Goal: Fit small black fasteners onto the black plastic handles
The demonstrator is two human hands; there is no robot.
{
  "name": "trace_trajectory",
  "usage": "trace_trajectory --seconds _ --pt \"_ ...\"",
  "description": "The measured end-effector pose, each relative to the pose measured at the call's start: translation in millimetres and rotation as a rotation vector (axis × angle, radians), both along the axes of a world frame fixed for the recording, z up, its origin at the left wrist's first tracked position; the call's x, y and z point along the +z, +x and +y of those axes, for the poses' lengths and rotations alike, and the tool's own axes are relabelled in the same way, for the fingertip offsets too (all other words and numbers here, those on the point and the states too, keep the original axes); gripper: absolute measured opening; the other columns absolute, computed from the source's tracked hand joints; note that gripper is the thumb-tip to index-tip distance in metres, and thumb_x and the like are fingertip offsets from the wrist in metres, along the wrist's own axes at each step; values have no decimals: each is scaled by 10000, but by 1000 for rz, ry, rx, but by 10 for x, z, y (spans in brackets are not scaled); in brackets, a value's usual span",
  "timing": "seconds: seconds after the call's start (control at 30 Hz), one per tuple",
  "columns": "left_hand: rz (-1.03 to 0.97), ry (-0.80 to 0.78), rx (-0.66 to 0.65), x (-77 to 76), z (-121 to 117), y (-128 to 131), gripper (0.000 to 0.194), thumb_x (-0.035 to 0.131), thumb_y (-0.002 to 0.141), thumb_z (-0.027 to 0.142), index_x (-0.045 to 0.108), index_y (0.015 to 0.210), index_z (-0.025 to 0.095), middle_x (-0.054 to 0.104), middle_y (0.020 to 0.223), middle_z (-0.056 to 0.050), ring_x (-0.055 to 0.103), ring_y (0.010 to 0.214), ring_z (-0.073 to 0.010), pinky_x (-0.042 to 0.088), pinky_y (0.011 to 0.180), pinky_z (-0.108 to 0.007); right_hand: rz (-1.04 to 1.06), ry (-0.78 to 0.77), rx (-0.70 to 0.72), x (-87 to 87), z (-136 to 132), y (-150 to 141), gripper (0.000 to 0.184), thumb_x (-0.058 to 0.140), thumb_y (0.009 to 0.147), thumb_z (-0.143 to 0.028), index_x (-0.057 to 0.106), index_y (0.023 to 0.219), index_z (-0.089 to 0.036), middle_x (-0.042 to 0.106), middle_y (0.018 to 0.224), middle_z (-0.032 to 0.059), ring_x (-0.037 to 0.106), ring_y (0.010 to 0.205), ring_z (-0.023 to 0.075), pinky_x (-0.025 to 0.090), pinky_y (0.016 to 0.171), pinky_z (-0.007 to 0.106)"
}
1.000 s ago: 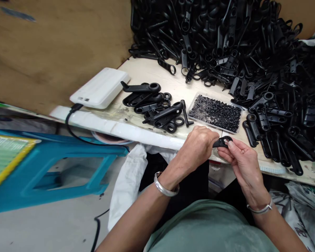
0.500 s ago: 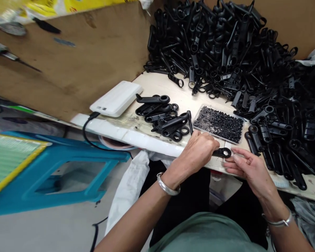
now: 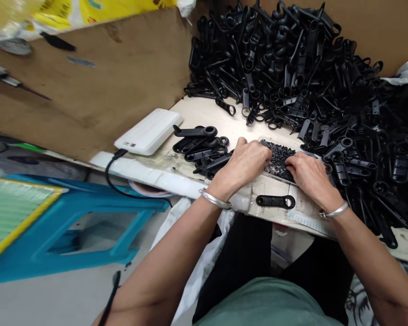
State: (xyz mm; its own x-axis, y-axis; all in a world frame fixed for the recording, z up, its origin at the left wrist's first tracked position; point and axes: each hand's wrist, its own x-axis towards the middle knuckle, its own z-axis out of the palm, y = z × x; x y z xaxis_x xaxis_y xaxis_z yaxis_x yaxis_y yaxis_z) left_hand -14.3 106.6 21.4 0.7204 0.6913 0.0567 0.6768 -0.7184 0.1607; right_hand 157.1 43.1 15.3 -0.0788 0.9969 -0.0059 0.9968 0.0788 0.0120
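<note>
A shallow clear tray [image 3: 294, 181] of small black pieces [image 3: 278, 158] lies on the table between my hands. My left hand [image 3: 245, 159] is closed at the tray's left side, fingertips hidden behind the knuckles. From the right, my right hand [image 3: 308, 173] reaches over the tray with its fingers pinched down at the pieces; whatever they hold is too small to see. In front of the tray, a black plastic arm with a ring at one end [image 3: 275, 201] lies flat, touched by neither hand.
A large heap of similar black arms [image 3: 275, 63] fills the back and right of the table. To the left are a smaller pile of them [image 3: 199, 145] and a white power bank [image 3: 149, 131] with a cable. A blue stool [image 3: 88, 226] stands at the lower left.
Both hands have left the black arm, which now lies on the table edge. They have moved up and forward to the tray of small pieces.
</note>
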Motion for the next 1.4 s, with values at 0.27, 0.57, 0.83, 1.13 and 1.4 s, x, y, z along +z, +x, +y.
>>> trace_trajectory --seconds 0.27,0.57,0.83,1.13,1.4 --pt "105 -73 -70 -49 97 73 245 423 755 -21 559 648 153 633 683 -72 590 835 -252 334 831 -436 -140 -40 25 -90 53 37 206 403 931 -170 603 964 -204 640 958 81 588 742 203 268 561 310" --pt "8 -81 -64 -26 145 -6 270 390 791 -35 588 726 136 653 804 -109 567 887 -254 330 819 -435 330 111 -9 1 -94 200 124 451 918 -206 541 833 -209 621 825 31 566 737 171 361 657 273" --pt "-39 31 31 -82 348 -116 213 500 781 -5 643 713 137 678 797 -100 564 899 -254 303 840 -446 641 147 -95 -30 -235 278 109 518 867 -216 599 795 -208 620 595 -37 564 532 124 389 610 251" --pt "25 185 0 -212 333 61 232 462 814 -13 640 752 122 674 785 -121 585 891 -266 314 835 -441 578 148 -48 -16 -283 178 125 519 868 -211 615 789 -198 631 668 -11 554 599 128 381 619 257" --pt "-2 139 -21 -136 206 -35 257 446 798 -6 642 719 140 667 749 -106 600 871 -261 335 831 -431 1043 19 -208 7 -334 122 143 613 816 -316 657 826 -180 604 614 -15 539 515 114 419 515 245"
